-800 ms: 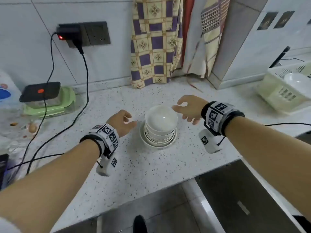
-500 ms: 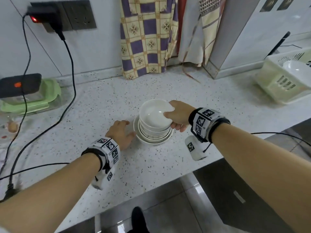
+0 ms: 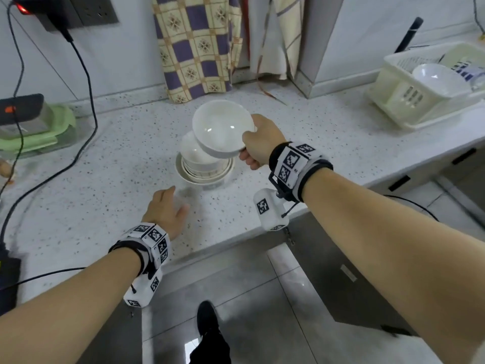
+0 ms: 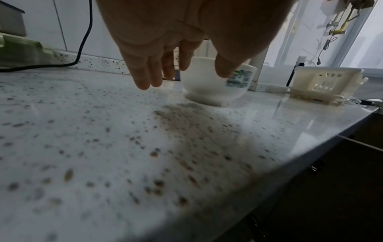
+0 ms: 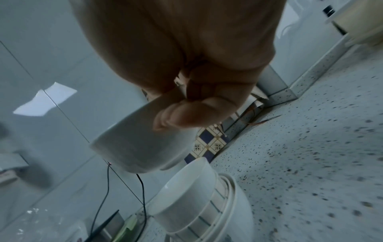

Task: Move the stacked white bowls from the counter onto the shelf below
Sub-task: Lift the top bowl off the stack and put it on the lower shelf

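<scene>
A stack of white bowls (image 3: 203, 168) (image 5: 199, 208) stands on the speckled counter (image 3: 301, 132). My right hand (image 3: 258, 141) (image 5: 186, 104) pinches the rim of the top white bowl (image 3: 223, 127) (image 5: 140, 147) and holds it tilted, lifted clear above the stack. My left hand (image 3: 168, 206) (image 4: 176, 68) hovers just over the counter, short of the stack's near left side, fingers straight and holding nothing. In the left wrist view the stack's lowest bowl (image 4: 211, 85) shows beyond the fingers (image 4: 145, 77).
A cream dish rack (image 3: 425, 85) holding a bowl sits at the right. Green-lidded containers (image 3: 34, 127) and black cables (image 3: 86, 82) lie at the left. A checked cloth (image 3: 196, 46) hangs at the back wall. Dark cabinet fronts (image 3: 349, 271) and tiled floor lie below the counter edge.
My right hand reached the stack, took the top bowl by its rim and lifted it up, tilted. My left hand drew back from the stack's base toward the counter edge.
</scene>
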